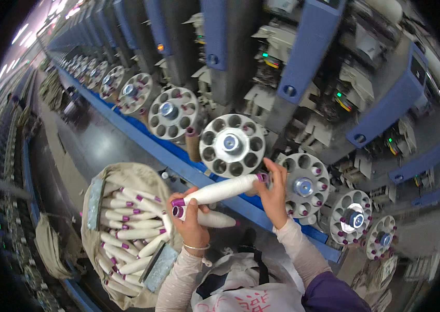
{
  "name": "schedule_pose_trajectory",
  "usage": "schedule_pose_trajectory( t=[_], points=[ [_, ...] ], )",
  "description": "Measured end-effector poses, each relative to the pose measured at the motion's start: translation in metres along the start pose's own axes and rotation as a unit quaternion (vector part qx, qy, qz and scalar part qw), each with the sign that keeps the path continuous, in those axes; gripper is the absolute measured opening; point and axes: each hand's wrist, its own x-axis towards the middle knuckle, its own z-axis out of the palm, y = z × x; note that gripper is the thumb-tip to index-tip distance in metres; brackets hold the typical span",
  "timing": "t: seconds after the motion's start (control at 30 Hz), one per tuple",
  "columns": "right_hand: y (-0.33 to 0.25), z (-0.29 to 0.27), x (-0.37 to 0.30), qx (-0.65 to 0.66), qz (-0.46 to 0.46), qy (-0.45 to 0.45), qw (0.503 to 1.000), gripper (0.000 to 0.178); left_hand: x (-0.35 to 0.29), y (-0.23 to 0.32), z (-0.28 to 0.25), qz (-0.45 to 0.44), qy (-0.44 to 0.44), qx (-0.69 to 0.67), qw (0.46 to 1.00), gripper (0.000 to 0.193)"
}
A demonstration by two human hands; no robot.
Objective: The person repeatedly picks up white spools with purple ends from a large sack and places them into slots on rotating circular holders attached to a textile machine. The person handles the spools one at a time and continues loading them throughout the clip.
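Head view, places told from the nearest magazine wheel (232, 144):
wheel: round grey disc with a ring of pockets, on the blue machine rail (142, 136); most of its pockets look empty
upper bobbin: white yarn bobbin (222, 189) with purple tube ends, just below the wheel, lying nearly level, tilted up toward the wheel's lower right
right hand: right hand (274, 192) below-right of the wheel, fingers closed on the upper bobbin's far tip
left hand: left hand (191, 218) below-left of the wheel, fingers wrapped round the near ends of two bobbins
second bobbin: second bobbin (209, 217) under the first, held in the left hand only
supply: cloth bag (126, 177) of bobbins, far below-left of the wheel, at the person's left hip
next wheel: neighbouring wheel (303, 186) right of the first, purple tips already in several pockets
doing it well, judged: pick an empty pocket, steer with the right-hand tip, line the bobbin up with the hole before pushing; keep the spare clear of the rail
risk, judged: snagging yarn on a pocket edge
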Motion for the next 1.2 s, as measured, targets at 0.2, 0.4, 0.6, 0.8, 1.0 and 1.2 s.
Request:
schedule_pose_trajectory(
  t=[0.2, 0.4, 0.6, 0.8, 1.0, 1.2],
  points=[
    [0.053, -0.056, -0.022, -0.051, -0.061, 0.015, 0.997, 0.012, -0.02, -0.075, 0.054, -0.118, -0.047, 0.079, 0.989, 0.027],
    [0.071, -0.1, -0.052, 0.108, 0.137, -0.237, 0.956, 0.011, -0.014, -0.139, 0.069, 0.04, -0.133, 0.273, 0.952, 0.03],
    [0.137, -0.156, -0.039, 0.375, 0.227, -0.15, 0.886, 0.004, -0.021, -0.167, 0.079, 0.079, -0.299, 0.364, 0.879, 0.045],
    [0.132, -0.182, -0.006, -0.229, 0.097, 0.053, 0.967, 0.01, -0.016, -0.137, 0.06, -0.176, -0.129, 0.088, 0.972, 0.017],
    [0.048, -0.099, -0.007, -0.058, 0.108, -0.329, 0.936, 0.033, 0.006, -0.123, 0.057, -0.25, -0.011, -0.067, 0.966, 0.031],
    [0.108, -0.151, -0.007, 0.234, 0.234, -0.025, 0.943, 0.015, 0.072, -0.094, 0.02, -0.177, 0.042, -0.188, 0.965, 0.04]
  ],
)
